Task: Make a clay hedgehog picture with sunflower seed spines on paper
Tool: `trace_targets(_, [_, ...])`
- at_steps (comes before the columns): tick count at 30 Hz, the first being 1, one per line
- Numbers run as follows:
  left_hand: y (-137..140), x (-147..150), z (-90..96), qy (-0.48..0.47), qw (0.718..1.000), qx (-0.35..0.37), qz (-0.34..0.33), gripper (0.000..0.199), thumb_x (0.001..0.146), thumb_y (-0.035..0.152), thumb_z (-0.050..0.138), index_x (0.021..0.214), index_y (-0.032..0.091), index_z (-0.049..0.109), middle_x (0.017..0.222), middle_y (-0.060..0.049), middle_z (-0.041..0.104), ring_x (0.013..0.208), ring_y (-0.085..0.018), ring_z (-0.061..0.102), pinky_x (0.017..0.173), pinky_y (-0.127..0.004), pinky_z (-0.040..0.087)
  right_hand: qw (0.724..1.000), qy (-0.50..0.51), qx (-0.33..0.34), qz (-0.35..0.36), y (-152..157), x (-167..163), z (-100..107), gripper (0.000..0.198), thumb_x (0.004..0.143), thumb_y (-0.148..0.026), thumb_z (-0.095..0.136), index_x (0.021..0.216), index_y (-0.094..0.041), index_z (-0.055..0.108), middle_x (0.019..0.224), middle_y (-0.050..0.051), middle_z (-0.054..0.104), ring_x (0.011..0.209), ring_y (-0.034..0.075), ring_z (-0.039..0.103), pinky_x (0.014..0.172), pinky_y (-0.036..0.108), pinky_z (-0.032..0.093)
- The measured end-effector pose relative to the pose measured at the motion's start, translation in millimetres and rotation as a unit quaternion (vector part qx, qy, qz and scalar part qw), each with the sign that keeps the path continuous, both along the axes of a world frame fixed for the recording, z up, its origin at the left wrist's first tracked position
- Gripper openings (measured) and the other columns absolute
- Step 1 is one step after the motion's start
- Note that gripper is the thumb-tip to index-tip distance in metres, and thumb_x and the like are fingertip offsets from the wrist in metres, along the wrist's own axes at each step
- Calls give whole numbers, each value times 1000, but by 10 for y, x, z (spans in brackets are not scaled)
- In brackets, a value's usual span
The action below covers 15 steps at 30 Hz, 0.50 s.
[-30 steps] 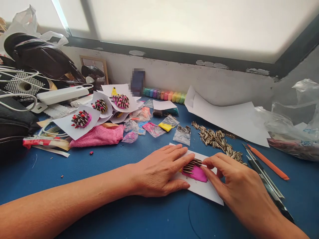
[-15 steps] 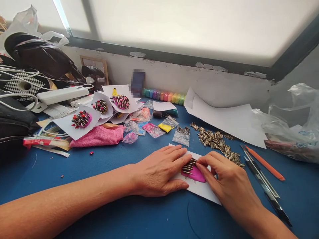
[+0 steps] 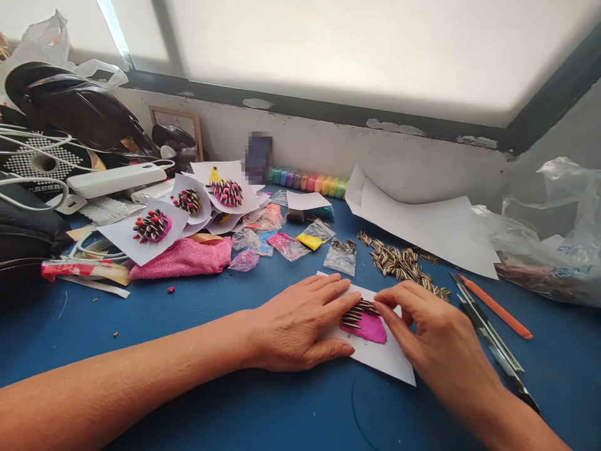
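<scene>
My left hand (image 3: 307, 322) lies flat with its fingers stretched out, holding down a white sheet of paper (image 3: 392, 364). On the paper is a flat patch of pink modelling clay (image 3: 369, 329), with several striped sunflower seeds (image 3: 355, 316) stuck side by side into its upper left part. My right hand (image 3: 425, 332) is closed in a pinch at the upper edge of the clay, thumb and forefinger on a sunflower seed that is mostly hidden by the fingertips. Behind this hand lies a loose pile of sunflower seeds (image 3: 399, 263).
Pens (image 3: 493, 351) and an orange clay tool (image 3: 495, 307) lie at the right. Small clay bags (image 3: 315, 235) lie behind the paper. Finished seed-and-clay pieces (image 3: 153, 227) rest on papers at the left, above a pink cloth (image 3: 183, 258). A plastic bag (image 3: 558, 250) stands far right.
My right hand has shifted slightly right along the clay's upper edge, its pinch now a little off the seeds' row. My left hand stays in place on the paper.
</scene>
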<state>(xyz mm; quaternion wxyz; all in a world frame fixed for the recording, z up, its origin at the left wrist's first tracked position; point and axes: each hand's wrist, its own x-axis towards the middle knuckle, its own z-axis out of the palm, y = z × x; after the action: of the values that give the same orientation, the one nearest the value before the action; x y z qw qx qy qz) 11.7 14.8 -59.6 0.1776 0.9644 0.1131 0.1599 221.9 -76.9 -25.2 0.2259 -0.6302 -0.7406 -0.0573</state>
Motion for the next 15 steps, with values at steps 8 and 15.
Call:
trace_targets(8, [-14,-7,52,19,999,-34,4,70,98,48,55,151,6,36,154,-21,43,146,-35,37,122,-49,28,976,12,-73,-207,19,655,201,28,81,-46,53,80,-27,74,61,2,69,49,19,60,47,32,42])
trace_targets(15, [-8,-4,28,28,998,-49,15,71,98,47,53,154,8,32,158,-20,38,148,-35,33,122,-51,28,969,-31,-120,-212,-4,794,176,28,80,-44,55,82,-29,78,72,4,75,66,26,69,53,35,47])
